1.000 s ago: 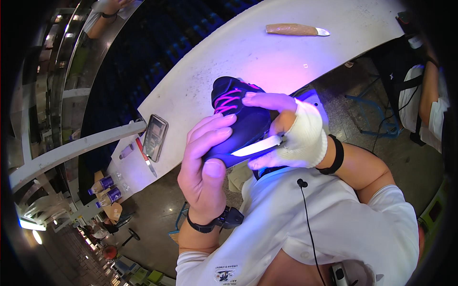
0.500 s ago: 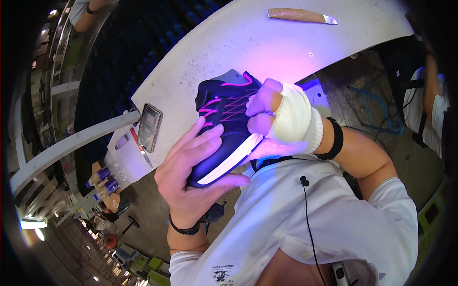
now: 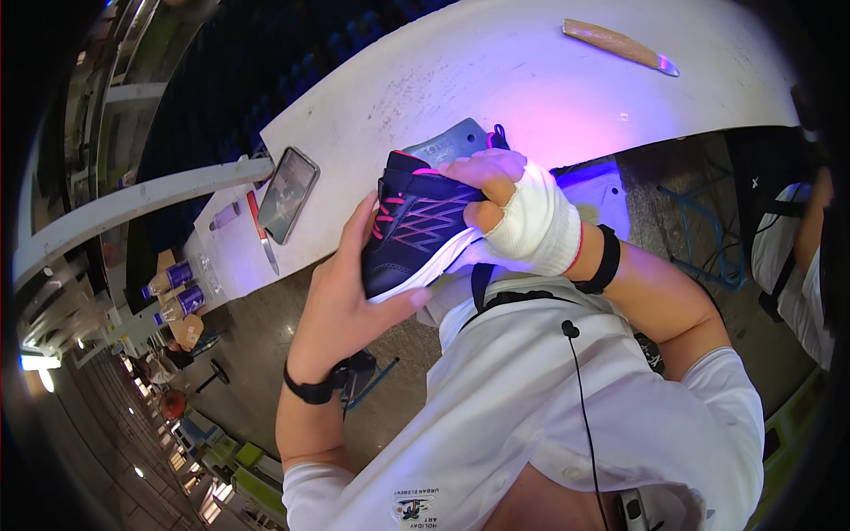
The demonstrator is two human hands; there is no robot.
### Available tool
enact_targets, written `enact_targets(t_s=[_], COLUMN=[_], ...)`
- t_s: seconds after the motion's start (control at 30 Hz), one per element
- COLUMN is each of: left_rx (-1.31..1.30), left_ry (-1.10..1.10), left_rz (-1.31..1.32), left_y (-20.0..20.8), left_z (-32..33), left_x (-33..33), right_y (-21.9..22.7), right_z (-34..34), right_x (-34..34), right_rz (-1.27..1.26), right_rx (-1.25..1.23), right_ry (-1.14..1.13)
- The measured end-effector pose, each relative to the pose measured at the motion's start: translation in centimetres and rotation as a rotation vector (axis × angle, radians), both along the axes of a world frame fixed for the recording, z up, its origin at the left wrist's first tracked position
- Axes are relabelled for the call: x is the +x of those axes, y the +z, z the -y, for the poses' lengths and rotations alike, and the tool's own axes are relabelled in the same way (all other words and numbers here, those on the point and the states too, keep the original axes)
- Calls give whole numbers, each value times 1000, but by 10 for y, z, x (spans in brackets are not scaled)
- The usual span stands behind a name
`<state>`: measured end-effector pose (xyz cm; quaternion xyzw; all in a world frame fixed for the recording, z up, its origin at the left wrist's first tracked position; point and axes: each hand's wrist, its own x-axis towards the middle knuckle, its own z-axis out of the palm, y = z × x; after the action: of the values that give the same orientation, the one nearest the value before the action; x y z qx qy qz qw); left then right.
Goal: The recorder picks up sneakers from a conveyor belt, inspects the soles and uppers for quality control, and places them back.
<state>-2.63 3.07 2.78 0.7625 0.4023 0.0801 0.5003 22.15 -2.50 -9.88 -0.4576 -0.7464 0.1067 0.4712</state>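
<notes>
We see the black shoe (image 3: 416,226) held between both hands, each touching it, so neither is nearer. Our left hand (image 3: 332,288), bare, is curled around the toe end, its thumb along the white sole (image 3: 423,273). Our right hand (image 3: 513,208), in a white glove (image 3: 551,232), is closed on the heel end. The shoe's long axis slants from the left hand up and rightward to the right; a grey piece (image 3: 459,142) juts from its opening, just beyond our right fingers.
</notes>
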Motion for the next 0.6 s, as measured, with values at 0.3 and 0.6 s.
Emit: enact_targets(t_s=[0.3, 0.6], left_rx=[244, 314], left_ry=[85, -172], left_rz=[-347, 363], left_y=[-23, 10], left_z=[10, 4], left_x=[11, 51], right_y=[-2, 73], right_z=[9, 37], right_x=[-15, 32], right_rz=[102, -439], right_rx=[136, 159], right_ry=[-19, -157])
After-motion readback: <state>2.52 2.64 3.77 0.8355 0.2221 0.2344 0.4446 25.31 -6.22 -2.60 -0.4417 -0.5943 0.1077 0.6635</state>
